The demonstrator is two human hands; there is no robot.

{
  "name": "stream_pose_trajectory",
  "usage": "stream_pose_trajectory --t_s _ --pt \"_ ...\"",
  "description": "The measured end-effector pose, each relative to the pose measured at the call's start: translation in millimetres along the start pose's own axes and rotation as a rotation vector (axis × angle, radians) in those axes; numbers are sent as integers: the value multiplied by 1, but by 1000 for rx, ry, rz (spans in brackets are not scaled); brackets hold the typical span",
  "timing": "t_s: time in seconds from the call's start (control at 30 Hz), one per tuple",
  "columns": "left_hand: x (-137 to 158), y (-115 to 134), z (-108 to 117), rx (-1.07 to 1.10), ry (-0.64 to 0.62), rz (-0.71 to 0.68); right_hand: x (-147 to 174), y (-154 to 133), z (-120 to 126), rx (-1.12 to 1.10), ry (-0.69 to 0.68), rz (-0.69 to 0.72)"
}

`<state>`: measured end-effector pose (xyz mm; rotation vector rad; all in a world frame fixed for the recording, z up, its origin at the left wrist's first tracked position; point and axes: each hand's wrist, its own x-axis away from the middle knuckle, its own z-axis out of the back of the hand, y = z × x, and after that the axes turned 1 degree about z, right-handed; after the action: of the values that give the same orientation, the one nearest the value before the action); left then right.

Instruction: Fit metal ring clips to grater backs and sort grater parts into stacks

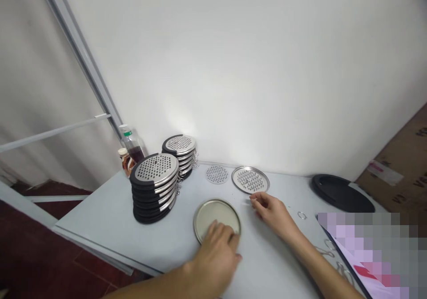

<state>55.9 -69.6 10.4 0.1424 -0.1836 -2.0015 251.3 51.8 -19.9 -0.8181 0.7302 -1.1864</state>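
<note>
cardboard box [407,159]: dark printed characters, one group starting with V, its second character unclear, the others blurred or cut by the edge | pale label strip [385,172] on that box: illegible | clear bottle [133,144], green label: too small to read | lilac surface [343,242], lower right: pixelated

I face a white wall [253,67] rising at twelve o'clock beyond my pale grey tabletop [267,263], softly lit low down. At ten o'clock I see a slanting metal post [80,54]; dark red floor [33,254] shows at eight, and brown cardboard boxes [410,156] stand at three.
</note>
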Motion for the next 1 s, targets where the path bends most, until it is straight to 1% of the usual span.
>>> stream_pose_trajectory --t_s 0.07,0.13,0.2,0.23,0.3,0.33,0.4,0.5,0.57,0.63,0.73,0.83,1.0 --pt "-5 17 -10 57 17 -125 1 1 0 210 18 67" --pt "-15 26 -15 69 33 -200 2 0 1 322 -6 100" --pt "-29 23 -12 101 42 -243 3 -2 1 357 -37 112" --pt "-37 17 -7 135 54 -242 4 -3 2 366 -47 114" --pt "-55 -6 4 206 107 -161 5 -4 2 385 -64 119" --pt "-65 -22 10 223 157 -58 5 -5 2 396 -68 118" --pt "-86 -58 19 199 228 86 6 -6 2 410 -76 111" --pt "-111 -106 18 167 254 238 7 -7 -1 392 -102 106" --pt "-119 -123 10 162 255 299 8 -7 -4 382 -125 111" --pt "-119 -127 1 165 261 332 9 -8 -5 389 -138 121" --pt "-111 -121 -6 183 271 338 10 -9 -6 418 -128 131" --pt "-100 -118 -5 220 264 320 11 -10 -5 431 -118 137" --pt "-97 -127 -1 289 263 310 11 -10 -5 416 -110 135"
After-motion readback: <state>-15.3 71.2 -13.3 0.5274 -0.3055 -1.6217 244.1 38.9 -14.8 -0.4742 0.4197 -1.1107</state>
